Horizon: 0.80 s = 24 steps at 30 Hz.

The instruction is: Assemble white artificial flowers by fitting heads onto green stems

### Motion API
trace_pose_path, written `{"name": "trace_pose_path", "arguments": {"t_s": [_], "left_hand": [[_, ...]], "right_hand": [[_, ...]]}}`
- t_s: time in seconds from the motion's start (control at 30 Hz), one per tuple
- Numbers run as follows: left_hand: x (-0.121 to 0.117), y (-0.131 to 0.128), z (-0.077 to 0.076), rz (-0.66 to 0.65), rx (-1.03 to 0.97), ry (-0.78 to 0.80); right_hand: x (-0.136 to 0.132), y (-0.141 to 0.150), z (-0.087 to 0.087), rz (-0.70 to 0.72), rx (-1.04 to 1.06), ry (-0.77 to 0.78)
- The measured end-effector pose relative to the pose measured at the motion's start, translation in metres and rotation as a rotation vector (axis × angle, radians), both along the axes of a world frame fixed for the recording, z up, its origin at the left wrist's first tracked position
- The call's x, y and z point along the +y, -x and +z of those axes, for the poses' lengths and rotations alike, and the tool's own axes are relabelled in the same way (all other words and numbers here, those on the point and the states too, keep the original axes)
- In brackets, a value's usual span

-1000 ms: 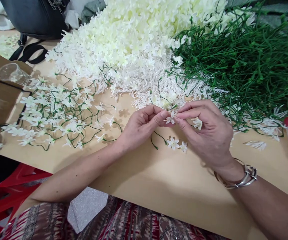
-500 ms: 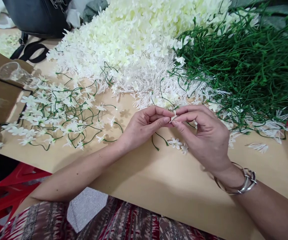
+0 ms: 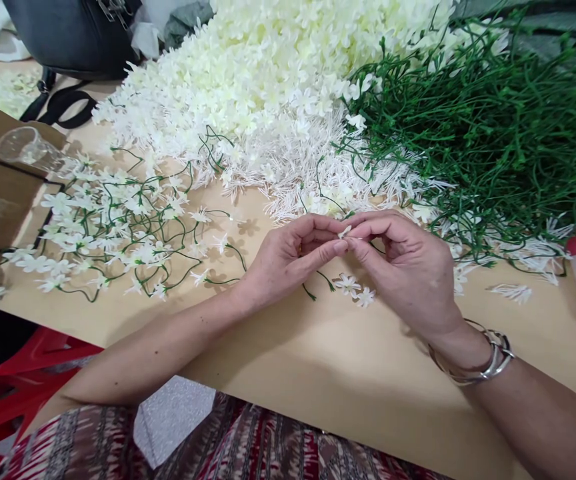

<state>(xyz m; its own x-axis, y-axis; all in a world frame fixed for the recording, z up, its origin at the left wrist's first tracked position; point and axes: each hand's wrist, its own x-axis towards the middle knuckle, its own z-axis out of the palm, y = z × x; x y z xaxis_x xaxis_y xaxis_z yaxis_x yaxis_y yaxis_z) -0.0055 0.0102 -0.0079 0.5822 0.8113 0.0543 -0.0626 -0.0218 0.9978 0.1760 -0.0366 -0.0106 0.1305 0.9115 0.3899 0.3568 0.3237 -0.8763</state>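
A small white artificial flower (image 3: 345,232) is pinched between the fingertips of both hands, mostly covered by them. My left hand (image 3: 293,257) grips it from one side, thumb and fingers pressed together. From the other side, my right hand (image 3: 403,267), with bangles at the wrist, closes thumb and forefinger on it. Two loose white flowers (image 3: 355,289) lie on the tabletop (image 3: 288,373) just below the fingers. Green stem ends (image 3: 318,283) show beneath my hands; whether they join the held flower is hidden.
Flowers on green stems (image 3: 133,220) lie spread at left. Behind stands a heap of loose white flowers (image 3: 268,73), with white stamen strands (image 3: 308,167) along its front. Green stems (image 3: 498,127) are piled at right. A clear cup (image 3: 25,148) lies tipped near a black bag (image 3: 73,37).
My fingertips have shifted slightly on the small flower, and more of its white petal shows between them. Both hands stay at nearly the same spot.
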Motion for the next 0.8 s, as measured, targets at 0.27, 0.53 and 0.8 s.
{"name": "trace_pose_path", "arguments": {"t_s": [0.27, 0.53, 0.8], "left_hand": [[-0.0047, 0.0011, 0.003, 0.066, 0.226, -0.505], [-0.0073, -0.0003, -0.0005, 0.113, 0.219, -0.626], [-0.0061, -0.0015, -0.0005, 0.193, 0.149, -0.539]], "right_hand": [[0.0023, -0.0045, -0.0012, -0.001, 0.005, -0.044], [0.0011, -0.0047, 0.0052, 0.044, -0.016, -0.099], [0.0, -0.0067, 0.0011, 0.028, 0.019, -0.165]]}}
